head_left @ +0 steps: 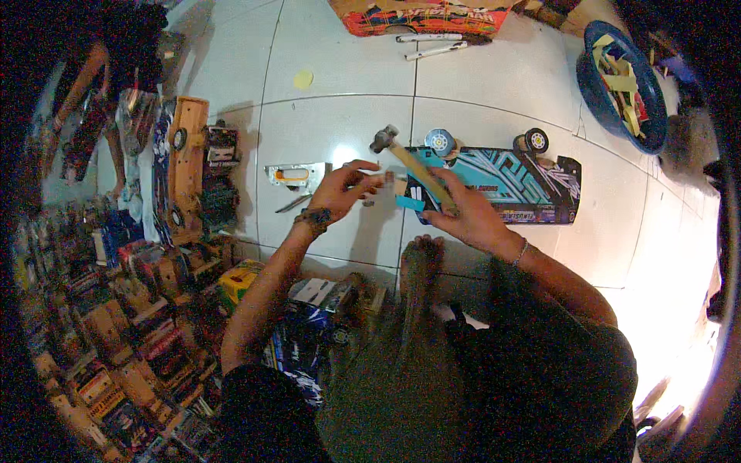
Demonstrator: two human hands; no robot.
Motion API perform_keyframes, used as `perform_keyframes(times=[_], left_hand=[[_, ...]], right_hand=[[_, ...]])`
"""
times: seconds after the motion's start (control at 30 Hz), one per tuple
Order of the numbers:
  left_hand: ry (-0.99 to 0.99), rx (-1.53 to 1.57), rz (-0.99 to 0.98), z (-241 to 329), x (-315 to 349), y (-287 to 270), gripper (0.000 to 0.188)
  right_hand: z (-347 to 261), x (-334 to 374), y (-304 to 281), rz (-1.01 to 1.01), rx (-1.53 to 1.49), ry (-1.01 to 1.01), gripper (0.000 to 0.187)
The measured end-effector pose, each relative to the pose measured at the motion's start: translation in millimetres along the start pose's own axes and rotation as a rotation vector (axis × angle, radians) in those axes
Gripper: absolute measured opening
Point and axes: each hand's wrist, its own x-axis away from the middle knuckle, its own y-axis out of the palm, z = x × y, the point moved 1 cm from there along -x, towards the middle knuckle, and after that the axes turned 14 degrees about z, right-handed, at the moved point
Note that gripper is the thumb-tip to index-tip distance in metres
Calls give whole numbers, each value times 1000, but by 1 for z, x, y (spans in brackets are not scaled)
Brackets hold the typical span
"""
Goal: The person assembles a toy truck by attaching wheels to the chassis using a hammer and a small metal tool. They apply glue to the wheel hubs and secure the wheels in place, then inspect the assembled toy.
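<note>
A hammer (417, 171) with a pale wooden handle and a dark metal head is gripped near its handle end by my right hand (471, 217). Its head points up and left. Under and beyond it, a toy truck (494, 185) with black and teal graphics lies on its side on the tiles, wheels toward the far side. My left hand (347, 189), wearing a dark wristband, hovers left of the truck's end. Its fingers are curved with the tips apart and slightly blurred; nothing shows clearly in them. A metal staple gun (295, 176) lies on the floor to its left.
Wooden toy trucks (187, 154) stand at left, with many more packed at lower left. A blue basin (590, 85) of scraps sits at far right. White markers (434, 52) lie by an orange printed sheet (424, 17). Another person's arm (85, 77) shows at upper left.
</note>
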Motion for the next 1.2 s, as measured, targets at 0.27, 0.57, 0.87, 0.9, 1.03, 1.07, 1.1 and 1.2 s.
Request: perform_keyframes(times=[0.27, 0.57, 0.87, 0.9, 1.03, 1.07, 1.1, 1.2], left_hand=[[263, -987, 68, -79, 12, -104, 74], [278, -1337, -47, -99, 2, -128, 79], [58, -911, -96, 3, 32, -84, 49], [123, -939, -124, 16, 36, -72, 49], [144, -993, -255, 49, 49, -38, 47], [232, -983, -274, 53, 49, -31, 45], [287, -987, -297, 56, 49, -26, 43], [324, -994, -282, 59, 48, -17, 35]], right_hand=[[19, -25, 23, 13, -231, -100, 40], [14, -40, -1, -360, -236, 53, 37], [10, -40, -2, -348, -233, 91, 46], [11, -40, 0, -351, -259, 86, 47], [16, -41, 9, -274, -276, 7, 52], [16, -42, 11, -230, -270, -60, 52], [16, -43, 12, -191, -254, -114, 52], [18, -42, 12, -262, -236, -21, 53]])
